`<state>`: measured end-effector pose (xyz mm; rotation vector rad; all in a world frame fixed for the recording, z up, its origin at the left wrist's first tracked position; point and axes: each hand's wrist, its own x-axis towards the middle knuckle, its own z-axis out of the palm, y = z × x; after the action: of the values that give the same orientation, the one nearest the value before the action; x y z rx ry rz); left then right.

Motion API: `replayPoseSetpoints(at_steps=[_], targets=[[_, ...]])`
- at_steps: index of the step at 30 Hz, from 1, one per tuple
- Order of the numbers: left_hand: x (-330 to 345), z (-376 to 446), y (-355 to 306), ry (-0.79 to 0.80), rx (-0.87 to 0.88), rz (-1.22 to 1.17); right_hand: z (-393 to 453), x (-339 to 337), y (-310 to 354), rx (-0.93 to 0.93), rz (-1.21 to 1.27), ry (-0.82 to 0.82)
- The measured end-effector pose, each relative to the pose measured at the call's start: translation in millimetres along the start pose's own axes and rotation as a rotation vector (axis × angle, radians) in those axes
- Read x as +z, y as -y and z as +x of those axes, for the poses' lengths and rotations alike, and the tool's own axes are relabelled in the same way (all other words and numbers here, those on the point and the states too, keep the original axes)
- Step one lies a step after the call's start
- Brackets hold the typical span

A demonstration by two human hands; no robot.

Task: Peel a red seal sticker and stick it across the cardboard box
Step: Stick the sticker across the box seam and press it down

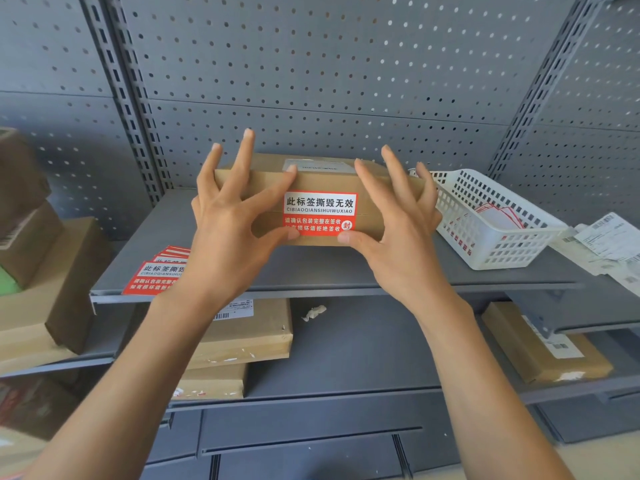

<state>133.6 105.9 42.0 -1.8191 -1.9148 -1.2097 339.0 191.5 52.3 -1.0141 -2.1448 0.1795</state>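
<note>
A flat cardboard box [322,180] sits on the grey shelf [346,268] in front of me. A red and white seal sticker [319,213] lies across the seam on its front face. My left hand [228,216] rests against the box's left end, thumb on the sticker's lower left corner and forefinger on the top edge, other fingers spread. My right hand [398,223] holds the right end, thumb at the sticker's lower right corner, fingers spread over the top. A stack of unpeeled red seal stickers [156,271] lies on the shelf, partly behind my left wrist.
A white plastic basket [491,220] with peeled backing papers stands right of the box. Shipping labels [609,240] lie at the far right. Cardboard parcels [45,278] are piled at the left and more parcels [242,337] lie on the lower shelves. A pegboard wall [311,71] is behind.
</note>
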Motion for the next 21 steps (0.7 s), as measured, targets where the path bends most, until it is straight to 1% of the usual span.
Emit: replayPoseSetpoints(at_steps=[7, 13, 21], targets=[[-5.3, -2.1, 8.8, 0.043, 0.021, -0.029, -3.0, -3.0, -4.6, -0.015, 0.026, 0.044], [-5.3, -13.3, 18.7, 0.106, 0.071, 0.0, -10.2, 2.1, -13.1, -0.029, 0.08, 0.067], [2.7, -37.6, 26.1, 0.106, 0.04, -0.072, -31.7, 15.5, -19.0, -0.072, 0.082, 0.139]])
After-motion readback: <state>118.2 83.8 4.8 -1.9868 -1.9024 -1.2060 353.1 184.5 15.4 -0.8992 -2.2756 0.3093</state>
